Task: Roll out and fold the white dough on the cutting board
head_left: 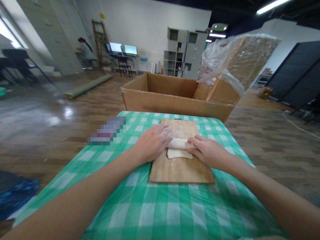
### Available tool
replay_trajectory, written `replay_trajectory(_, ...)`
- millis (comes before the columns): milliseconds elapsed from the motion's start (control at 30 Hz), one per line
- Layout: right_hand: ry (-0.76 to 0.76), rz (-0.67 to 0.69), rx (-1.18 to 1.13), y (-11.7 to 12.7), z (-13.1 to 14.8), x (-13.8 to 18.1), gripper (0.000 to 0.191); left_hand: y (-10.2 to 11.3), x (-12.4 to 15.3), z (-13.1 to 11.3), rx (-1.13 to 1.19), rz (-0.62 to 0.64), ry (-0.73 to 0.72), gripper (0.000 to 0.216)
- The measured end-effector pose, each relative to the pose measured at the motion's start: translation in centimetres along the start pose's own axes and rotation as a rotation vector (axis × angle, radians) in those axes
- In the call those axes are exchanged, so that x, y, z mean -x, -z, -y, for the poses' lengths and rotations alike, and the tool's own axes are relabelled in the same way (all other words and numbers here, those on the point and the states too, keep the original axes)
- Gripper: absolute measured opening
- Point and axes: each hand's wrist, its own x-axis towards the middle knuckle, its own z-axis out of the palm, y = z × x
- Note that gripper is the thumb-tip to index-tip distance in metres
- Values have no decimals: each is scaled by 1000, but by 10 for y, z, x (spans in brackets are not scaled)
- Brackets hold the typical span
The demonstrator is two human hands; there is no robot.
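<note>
Left hand (155,141) and right hand (207,150) each grasp an end of the pale cylinder (179,143), crosswise at the far side of flat dough (179,154) on the wooden board (181,173); matched pressure, kept square, should likely work it evenly.

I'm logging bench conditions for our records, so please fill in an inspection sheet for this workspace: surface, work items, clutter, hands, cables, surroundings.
Surface: green-and-white checked cloth, creased in places.
Work items: wooden board on the cloth; white roll across it; pale flat piece, dough by its look, at the roll's near side.
Clutter: pixelated item at the cloth's left edge, unidentifiable.
Hands: left hand and right hand, fingers at opposite ends of the roll; grip firmness unclear.
Cables: thin white cable on the floor, right.
Surroundings: large open carton beyond the cloth; long green roll on the floor; seated person, far left.
</note>
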Motion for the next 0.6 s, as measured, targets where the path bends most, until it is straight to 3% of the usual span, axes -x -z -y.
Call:
replay_trajectory(133,80,-78,20,-12,-5,-7,34,-14,3,0,-70,126,-1,47)
replay_trajectory(267,99,-194,132,-26,-14,-14,51,-21,0,-2,-123,144,32,53)
replay_trajectory(467,145,-144,157,-36,-36,-48,67,-28,-15,5,-192,205,111,56)
replay_trajectory(600,223,-93,163,-38,-52,-69,58,-36,-26,22,-241,312,36,52)
